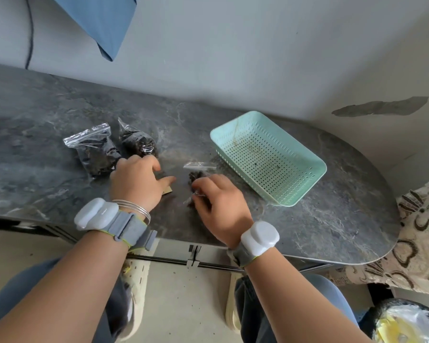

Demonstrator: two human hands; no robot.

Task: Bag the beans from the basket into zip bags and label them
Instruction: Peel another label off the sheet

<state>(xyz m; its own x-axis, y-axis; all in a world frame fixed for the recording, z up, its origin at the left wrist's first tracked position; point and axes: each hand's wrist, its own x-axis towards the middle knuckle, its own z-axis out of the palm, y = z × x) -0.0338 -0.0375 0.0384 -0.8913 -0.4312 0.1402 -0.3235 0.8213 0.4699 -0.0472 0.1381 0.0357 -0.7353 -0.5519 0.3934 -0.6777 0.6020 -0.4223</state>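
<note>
Zip bag pinched by right hand, near table edge.

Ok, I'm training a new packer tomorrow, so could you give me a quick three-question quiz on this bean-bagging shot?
1. True or false: the mint basket is heaped to the rim.
2. How many filled zip bags lie on the table just beyond the left hand? A) one B) two C) four
3. Fill in: the right hand pinches a third bag, which lies between the left hand and the ____.

Key
1. False: it is almost empty.
2. B
3. basket
</note>
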